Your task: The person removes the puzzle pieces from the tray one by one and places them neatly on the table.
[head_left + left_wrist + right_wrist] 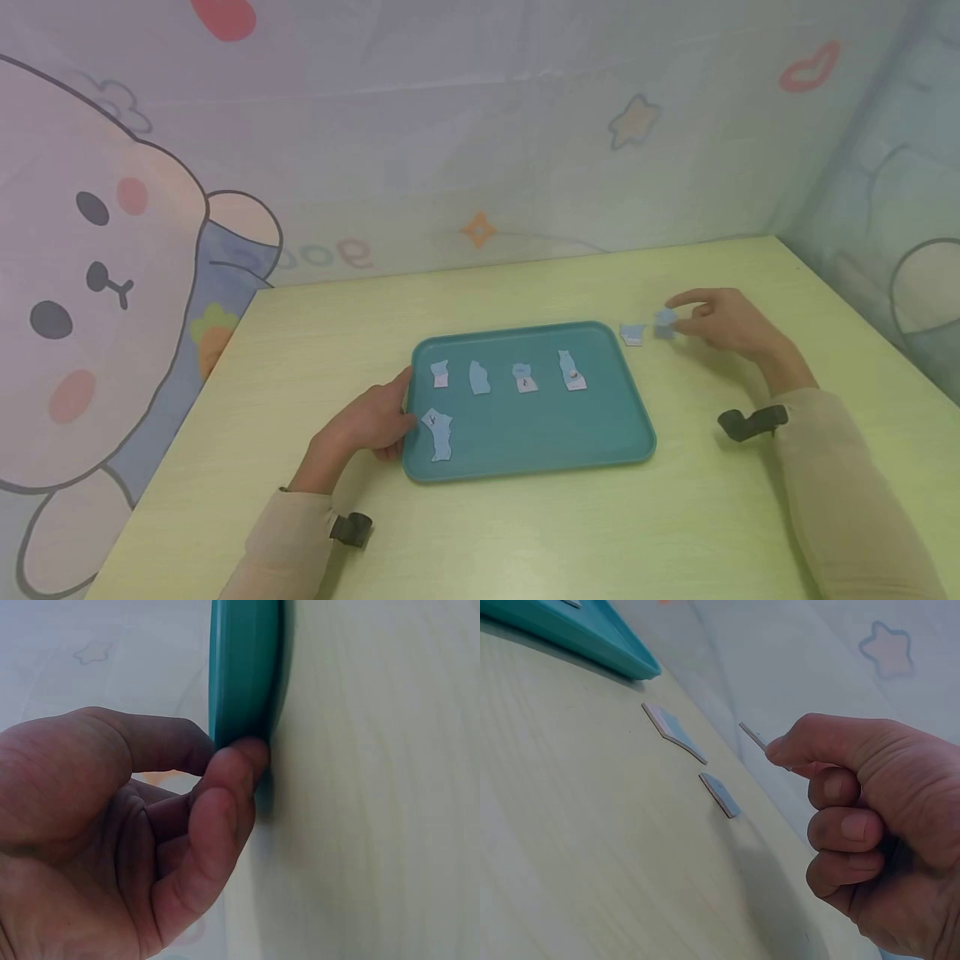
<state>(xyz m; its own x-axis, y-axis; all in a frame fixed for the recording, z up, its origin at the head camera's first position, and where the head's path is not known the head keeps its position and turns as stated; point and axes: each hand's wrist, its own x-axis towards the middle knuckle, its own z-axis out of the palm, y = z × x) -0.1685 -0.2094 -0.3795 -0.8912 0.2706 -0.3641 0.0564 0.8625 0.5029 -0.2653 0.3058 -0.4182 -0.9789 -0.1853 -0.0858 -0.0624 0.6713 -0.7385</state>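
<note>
Pinching a cardboard piece (753, 736) in our right hand (722, 321), we likely steady the teal tray (540, 433), left hand (375, 417) gripping its nine-o'clock side.

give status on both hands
Left hand gripping teal rectangular tray. Right hand pinching thin pale-blue piece. Two similar pieces on yellow-green tabletop. Nothing seen blocking.

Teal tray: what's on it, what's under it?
On the tray, five flat pieces: four in a row across its far half, one nearer at its left. The left hand grips its left rim. The table underneath is covered, so unseen.
</note>
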